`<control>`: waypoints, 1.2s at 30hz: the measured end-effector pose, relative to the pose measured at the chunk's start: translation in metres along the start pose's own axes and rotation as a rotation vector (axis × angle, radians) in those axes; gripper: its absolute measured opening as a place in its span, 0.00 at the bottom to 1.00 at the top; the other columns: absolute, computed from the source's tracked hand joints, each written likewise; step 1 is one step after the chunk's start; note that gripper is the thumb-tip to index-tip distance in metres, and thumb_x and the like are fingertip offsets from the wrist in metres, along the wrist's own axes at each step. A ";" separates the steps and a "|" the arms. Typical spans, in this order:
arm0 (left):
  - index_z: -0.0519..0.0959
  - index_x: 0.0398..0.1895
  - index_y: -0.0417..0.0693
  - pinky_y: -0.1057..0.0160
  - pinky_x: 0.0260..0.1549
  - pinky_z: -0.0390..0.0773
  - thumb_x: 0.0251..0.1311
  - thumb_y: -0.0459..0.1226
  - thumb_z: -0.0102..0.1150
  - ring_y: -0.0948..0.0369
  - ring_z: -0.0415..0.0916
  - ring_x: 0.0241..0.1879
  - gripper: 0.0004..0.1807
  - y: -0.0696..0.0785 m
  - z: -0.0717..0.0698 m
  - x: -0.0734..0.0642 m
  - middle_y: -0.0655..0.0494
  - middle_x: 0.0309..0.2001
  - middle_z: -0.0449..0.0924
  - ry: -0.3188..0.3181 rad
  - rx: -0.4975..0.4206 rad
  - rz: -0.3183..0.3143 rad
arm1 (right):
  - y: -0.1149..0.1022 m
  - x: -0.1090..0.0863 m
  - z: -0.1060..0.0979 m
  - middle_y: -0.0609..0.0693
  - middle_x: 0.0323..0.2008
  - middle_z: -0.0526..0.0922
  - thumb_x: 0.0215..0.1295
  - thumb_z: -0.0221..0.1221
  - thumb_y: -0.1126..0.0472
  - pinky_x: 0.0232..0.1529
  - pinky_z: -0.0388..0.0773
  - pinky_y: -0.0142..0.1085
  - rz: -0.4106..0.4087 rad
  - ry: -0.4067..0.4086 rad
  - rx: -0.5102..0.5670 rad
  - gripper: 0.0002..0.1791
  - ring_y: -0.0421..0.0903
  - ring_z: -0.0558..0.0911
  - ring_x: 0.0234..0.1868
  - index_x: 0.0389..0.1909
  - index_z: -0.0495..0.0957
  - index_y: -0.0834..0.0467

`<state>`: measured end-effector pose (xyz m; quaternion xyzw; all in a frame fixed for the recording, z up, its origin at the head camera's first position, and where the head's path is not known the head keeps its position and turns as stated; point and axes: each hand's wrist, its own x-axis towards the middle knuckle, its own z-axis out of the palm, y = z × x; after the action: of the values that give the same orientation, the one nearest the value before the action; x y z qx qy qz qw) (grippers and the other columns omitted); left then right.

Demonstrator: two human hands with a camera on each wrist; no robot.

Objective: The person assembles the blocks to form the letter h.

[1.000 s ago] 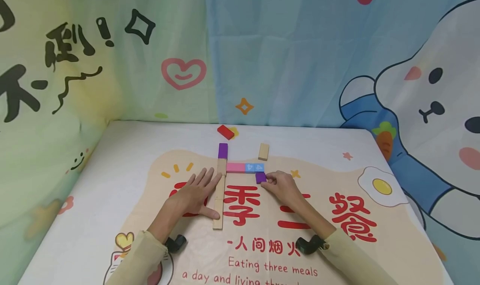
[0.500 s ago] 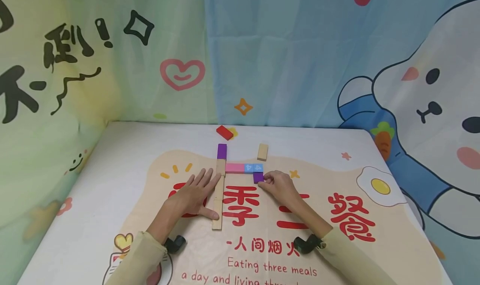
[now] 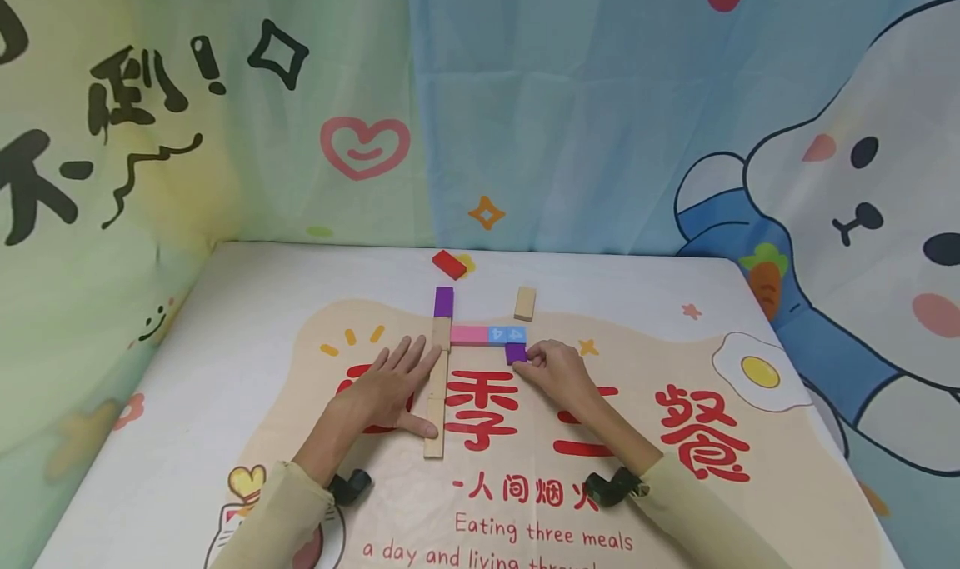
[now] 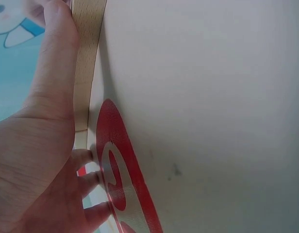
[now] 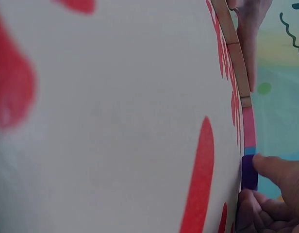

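In the head view, my left hand (image 3: pixel 382 394) rests with fingers spread, index fingertip and thumb against a line of plain wooden blocks (image 3: pixel 437 377). A purple block (image 3: pixel 444 302) extends that line at its far end. Off to the right runs a row of a pink block (image 3: pixel 469 336) and a light blue one (image 3: pixel 507 336) marked with 4s. My right hand (image 3: pixel 558 373) pinches a small-looking purple block (image 3: pixel 516 353) set against the near side of the blue end. The right wrist view has the thumb on the edge of this purple block (image 5: pixel 249 172), with curled fingers beside it.
Loose on the table (image 3: pixel 187 369) behind the row lie a red block (image 3: pixel 449 264) and a wooden block (image 3: pixel 525 303). A printed curtain (image 3: pixel 585 136) hangs along the table's back edge.
The purple block at my right hand has slid slightly left, and its right side now lines up with the blue block's end. My left hand stays in place.
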<state>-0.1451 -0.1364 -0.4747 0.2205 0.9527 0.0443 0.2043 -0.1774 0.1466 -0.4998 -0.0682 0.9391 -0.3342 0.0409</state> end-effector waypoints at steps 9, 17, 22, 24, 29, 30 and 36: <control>0.39 0.79 0.56 0.42 0.75 0.47 0.41 0.72 0.60 0.46 0.35 0.79 0.66 0.001 0.000 0.002 0.48 0.79 0.38 -0.006 -0.001 0.005 | -0.008 0.004 -0.001 0.49 0.22 0.77 0.54 0.68 0.41 0.23 0.71 0.29 0.075 -0.025 -0.079 0.23 0.42 0.74 0.24 0.28 0.78 0.59; 0.39 0.79 0.56 0.43 0.75 0.47 0.41 0.73 0.59 0.46 0.34 0.79 0.67 0.001 0.000 0.004 0.48 0.79 0.38 -0.003 0.005 0.005 | -0.008 0.007 0.000 0.48 0.19 0.75 0.55 0.68 0.42 0.21 0.68 0.29 0.059 -0.004 -0.116 0.22 0.42 0.73 0.22 0.22 0.76 0.58; 0.40 0.79 0.55 0.42 0.75 0.47 0.41 0.73 0.60 0.46 0.35 0.79 0.66 0.000 0.001 0.003 0.47 0.79 0.38 -0.001 -0.003 0.009 | -0.008 0.007 0.002 0.47 0.14 0.71 0.55 0.67 0.44 0.19 0.64 0.29 0.044 0.005 -0.121 0.24 0.42 0.70 0.19 0.16 0.72 0.57; 0.40 0.79 0.55 0.42 0.75 0.47 0.41 0.73 0.60 0.46 0.35 0.79 0.66 0.000 0.001 0.003 0.47 0.79 0.38 -0.003 -0.008 0.008 | -0.009 0.006 0.003 0.47 0.13 0.70 0.56 0.67 0.44 0.18 0.63 0.29 0.044 0.003 -0.115 0.25 0.42 0.69 0.18 0.14 0.71 0.56; 0.40 0.79 0.56 0.43 0.75 0.46 0.41 0.73 0.60 0.46 0.34 0.79 0.67 -0.001 0.001 0.001 0.48 0.79 0.38 0.000 -0.019 0.005 | -0.010 0.005 0.004 0.47 0.12 0.69 0.56 0.66 0.43 0.17 0.63 0.29 0.053 0.006 -0.119 0.25 0.42 0.69 0.17 0.14 0.70 0.56; 0.40 0.79 0.55 0.43 0.75 0.47 0.41 0.73 0.60 0.46 0.35 0.79 0.67 -0.001 0.001 0.001 0.48 0.79 0.38 0.000 -0.020 0.006 | -0.010 0.005 0.004 0.47 0.12 0.69 0.56 0.66 0.43 0.17 0.62 0.29 0.052 0.009 -0.124 0.25 0.42 0.69 0.17 0.14 0.70 0.56; 0.40 0.79 0.55 0.43 0.75 0.47 0.41 0.73 0.60 0.45 0.35 0.79 0.67 0.000 0.001 0.001 0.47 0.79 0.38 -0.001 -0.016 0.008 | -0.009 0.003 0.001 0.47 0.13 0.70 0.56 0.67 0.42 0.17 0.63 0.29 0.043 0.015 -0.129 0.25 0.41 0.69 0.17 0.15 0.72 0.56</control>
<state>-0.1458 -0.1363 -0.4757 0.2229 0.9513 0.0526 0.2062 -0.1793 0.1388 -0.4951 -0.0479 0.9603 -0.2724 0.0363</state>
